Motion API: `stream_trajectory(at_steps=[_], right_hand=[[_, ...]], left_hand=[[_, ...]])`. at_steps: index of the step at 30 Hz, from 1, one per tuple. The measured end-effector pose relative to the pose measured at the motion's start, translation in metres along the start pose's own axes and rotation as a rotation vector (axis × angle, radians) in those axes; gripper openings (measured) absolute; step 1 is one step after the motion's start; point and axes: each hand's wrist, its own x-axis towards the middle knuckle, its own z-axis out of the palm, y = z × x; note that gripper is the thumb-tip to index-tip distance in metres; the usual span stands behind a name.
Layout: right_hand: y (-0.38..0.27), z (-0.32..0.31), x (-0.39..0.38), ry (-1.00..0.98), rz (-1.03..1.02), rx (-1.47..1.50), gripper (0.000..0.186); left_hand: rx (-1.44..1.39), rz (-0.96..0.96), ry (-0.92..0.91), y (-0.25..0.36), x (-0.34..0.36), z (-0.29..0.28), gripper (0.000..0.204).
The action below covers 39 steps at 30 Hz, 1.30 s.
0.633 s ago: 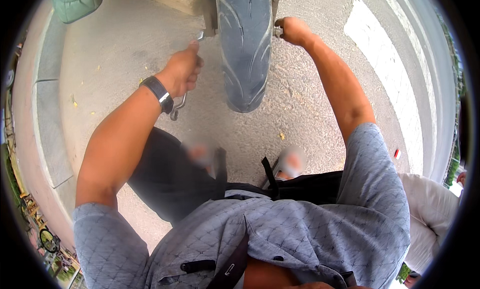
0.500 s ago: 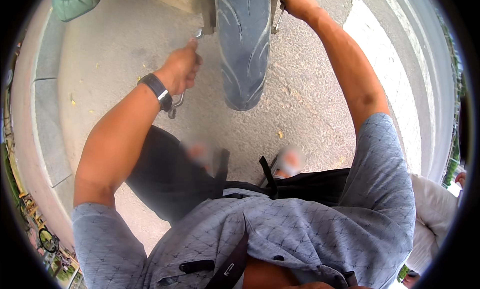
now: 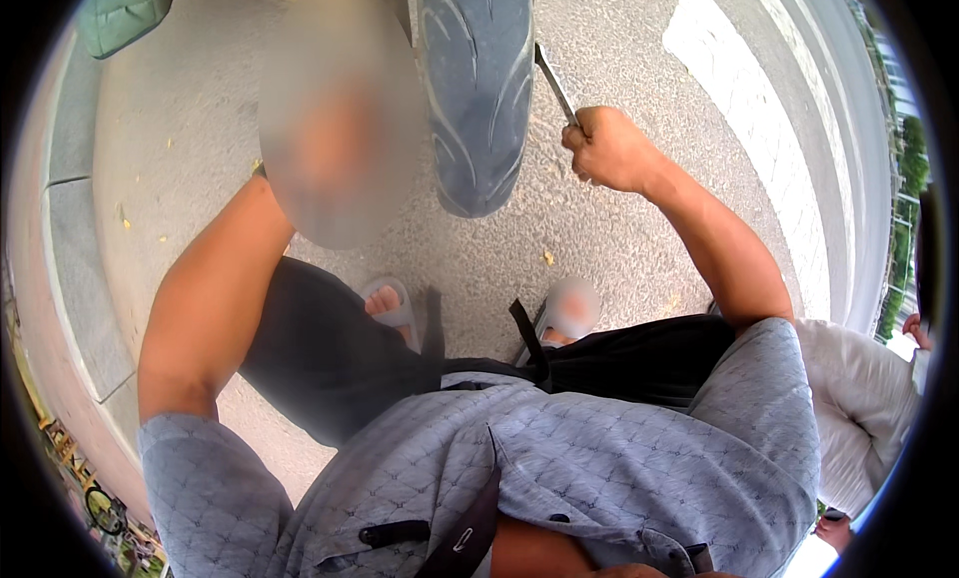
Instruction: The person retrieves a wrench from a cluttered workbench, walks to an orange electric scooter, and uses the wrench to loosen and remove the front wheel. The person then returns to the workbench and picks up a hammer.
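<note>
A dark, worn tyre (image 3: 478, 98) with a grooved tread stands upright between my arms, its upper part cut off by the top edge. On its right, my right hand (image 3: 611, 148) is closed round the near end of a metal wrench (image 3: 557, 86). That wrench slants up to the right side of the wheel; whether its far end sits on a fastener I cannot make out. To the left of the tyre, a blurred patch covers my left hand (image 3: 340, 133), so its fingers and anything in them are hidden.
Pale rough pavement (image 3: 619, 228) lies under the wheel. A green padded item (image 3: 125, 13) is at the far left beside a stone kerb (image 3: 75, 118). White road stripes (image 3: 734, 98) run on the right. Someone in light trousers (image 3: 849, 398) is close at my right.
My right hand has come nearer to me, and its wrench now slants down from the wheel. My left hand, seen gripping a wrench before, is now blurred over.
</note>
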Motion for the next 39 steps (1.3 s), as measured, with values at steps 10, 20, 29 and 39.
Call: stream_trajectory(at_steps=[10,20,29,39], right_hand=[[0.056,-0.041,0.198,0.491,-0.305,-0.661,0.017],[-0.033,-0.074,-0.010,0.598,-0.401,-0.859,0.022],[0.050,0.059,0.068,-0.111,-0.193,0.148,0.026],[-0.011,-0.116,0.167,0.657,-0.553,-1.008,0.010]], left_hand=[[0.470,0.788,0.226,-0.042,0.048,-0.003,0.045],[0.063,0.025,0.159,0.004,-0.015,0.021,0.051],[0.083,0.199,0.039,-0.011,0.003,0.001,0.051],[0.229,0.504,-0.048,-0.025,0.022,-0.006,0.051]])
